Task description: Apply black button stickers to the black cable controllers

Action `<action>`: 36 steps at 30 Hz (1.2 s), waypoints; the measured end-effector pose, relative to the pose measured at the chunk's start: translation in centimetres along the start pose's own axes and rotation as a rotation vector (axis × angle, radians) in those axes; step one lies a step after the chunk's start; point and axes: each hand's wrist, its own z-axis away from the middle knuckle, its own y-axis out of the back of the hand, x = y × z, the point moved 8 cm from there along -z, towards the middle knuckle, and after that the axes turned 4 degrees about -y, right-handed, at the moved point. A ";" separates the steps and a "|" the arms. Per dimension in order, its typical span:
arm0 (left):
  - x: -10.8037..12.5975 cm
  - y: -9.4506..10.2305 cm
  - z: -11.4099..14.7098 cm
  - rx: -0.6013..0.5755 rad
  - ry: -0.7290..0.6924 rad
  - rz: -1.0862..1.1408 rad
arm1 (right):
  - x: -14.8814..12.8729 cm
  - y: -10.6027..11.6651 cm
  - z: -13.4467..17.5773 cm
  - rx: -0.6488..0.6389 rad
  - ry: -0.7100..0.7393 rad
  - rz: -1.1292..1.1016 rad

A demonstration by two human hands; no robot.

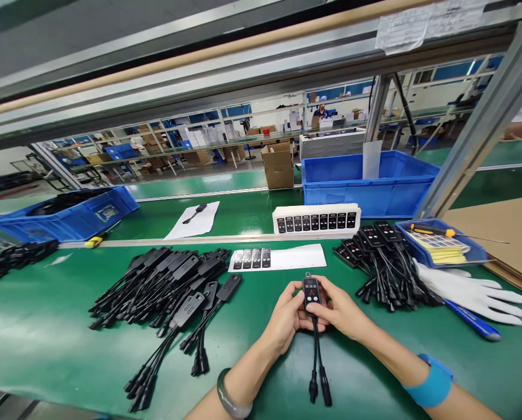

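A small black controller box (312, 290) with two cable tails and a panel sticker on its face is held between both hands over the green bench. My left hand (287, 315) is closed round its left side, the thumb at its edge. My right hand (337, 307) grips the other side, its thumb low on the face. The two cable ends (320, 388) hang toward me. Just beyond lies a white sticker strip (293, 258) bearing several black labels at its left end. To the left is a pile of controllers (168, 280) without visible labels; to the right sits a labelled bunch (381, 256).
A stack of label sheets (316, 218) stands behind the strip. Blue bins (368, 189) and a carton (279, 166) are farther back. At right lie a white glove (470, 291), a blue-handled tool (473, 321) and a tray (475, 252) with a screwdriver (433, 231).
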 end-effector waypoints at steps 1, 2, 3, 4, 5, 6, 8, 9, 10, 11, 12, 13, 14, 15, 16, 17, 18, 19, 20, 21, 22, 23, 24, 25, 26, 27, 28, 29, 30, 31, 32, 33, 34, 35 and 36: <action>0.0 0.1 0.0 0.011 -0.005 0.000 | 0.0 -0.4 0.1 -0.035 -0.010 -0.051; 0.1 0.2 0.0 0.019 -0.009 -0.001 | 0.0 -0.8 0.3 -0.070 -0.021 -0.109; 0.2 0.3 -0.1 0.026 -0.018 -0.004 | 0.0 -1.0 0.4 -0.101 -0.027 -0.164; 0.3 0.3 -0.1 0.030 -0.026 -0.010 | -0.1 -1.2 0.5 -0.123 -0.028 -0.208; 0.3 0.3 -0.1 0.031 -0.033 -0.020 | -0.2 -1.1 0.5 -0.125 -0.020 -0.236; 0.4 0.2 -0.2 0.029 -0.038 -0.031 | -0.3 -0.8 0.5 -0.110 -0.007 -0.242; 0.4 0.1 -0.2 0.017 -0.052 -0.056 | -0.4 -0.1 0.3 -0.042 0.030 -0.202; 0.4 0.0 -0.2 0.011 -0.060 -0.073 | -0.4 0.3 0.2 -0.007 0.048 -0.165; 0.4 0.0 -0.2 0.005 -0.069 -0.095 | -0.4 0.5 0.2 0.018 0.061 -0.124; 0.4 0.0 -0.2 0.000 -0.081 -0.122 | -0.4 0.6 0.1 0.029 0.069 -0.084; 0.4 -0.1 -0.2 -0.005 -0.092 -0.153 | -0.3 0.5 0.1 0.031 0.072 -0.046; 0.3 -0.1 -0.1 -0.010 -0.102 -0.186 | -0.3 0.5 0.1 0.031 0.072 -0.012; 0.3 -0.1 -0.1 -0.014 -0.109 -0.214 | -0.3 0.4 0.1 0.029 0.071 0.023; 0.2 -0.1 -0.1 -0.019 -0.113 -0.235 | -0.3 0.3 0.1 0.033 0.071 0.062; 0.2 -0.1 -0.2 -0.021 -0.114 -0.247 | -0.4 0.2 0.2 0.041 0.076 0.105; 0.1 0.0 -0.3 -0.016 -0.115 -0.245 | -0.5 0.1 0.2 0.052 0.087 0.149; 0.2 0.1 -0.4 -0.004 -0.117 -0.230 | -0.7 0.1 0.3 0.071 0.106 0.193; 0.2 0.2 -0.5 0.010 -0.120 -0.200 | -1.0 0.0 0.5 0.094 0.131 0.237; 0.3 0.3 -0.6 0.020 -0.125 -0.162 | -1.3 0.0 0.6 0.117 0.159 0.282; 0.4 0.3 -0.7 0.023 -0.130 -0.124 | -1.6 0.0 0.7 0.137 0.187 0.331; 0.6 0.3 -0.8 0.010 -0.134 -0.097 | -1.8 -0.1 0.7 0.149 0.215 0.389; 0.7 0.2 -0.9 -0.016 -0.136 -0.092 | -2.0 0.0 0.6 0.160 0.238 0.458; 0.8 0.1 -1.0 -0.043 -0.140 -0.119 | -2.2 0.2 0.4 0.173 0.248 0.543; 1.1 0.2 -1.1 -0.058 -0.157 -0.191 | -2.2 0.5 0.1 0.191 0.239 0.661; 1.5 0.4 -1.1 -0.055 -0.197 -0.333 | -2.2 1.1 -0.3 0.218 0.212 0.796; 2.1 0.8 -1.0 -0.034 -0.253 -0.521 | -2.1 1.9 -0.8 0.249 0.171 0.930; 2.8 1.2 -0.9 0.002 -0.317 -0.724 | -2.1 2.8 -1.3 0.280 0.124 1.048; 3.5 1.6 -0.8 0.045 -0.374 -0.912 | -2.0 3.7 -1.8 0.307 0.078 1.139; 4.1 1.9 -0.7 0.085 -0.416 -1.064 | -2.0 4.6 -2.2 0.325 0.044 1.197; 4.5 2.3 -0.7 0.120 -0.437 -1.168 | -2.1 5.3 -2.6 0.339 0.021 1.226; 4.8 2.8 -0.7 0.150 -0.441 -1.227 | -2.1 5.9 -2.9 0.353 0.006 1.238; 5.0 3.3 -0.7 0.179 -0.436 -1.263 | -2.2 6.3 -3.1 0.366 -0.010 1.255; 5.1 3.7 -0.7 0.209 -0.429 -1.309 | -2.2 6.7 -3.4 0.379 -0.024 1.267; 5.2 4.1 -0.8 0.240 -0.417 -1.353 | -2.2 6.8 -3.7 0.390 -0.035 1.271; 5.1 4.5 -0.8 0.269 -0.403 -1.392 | -2.2 6.8 -4.1 0.394 -0.039 1.268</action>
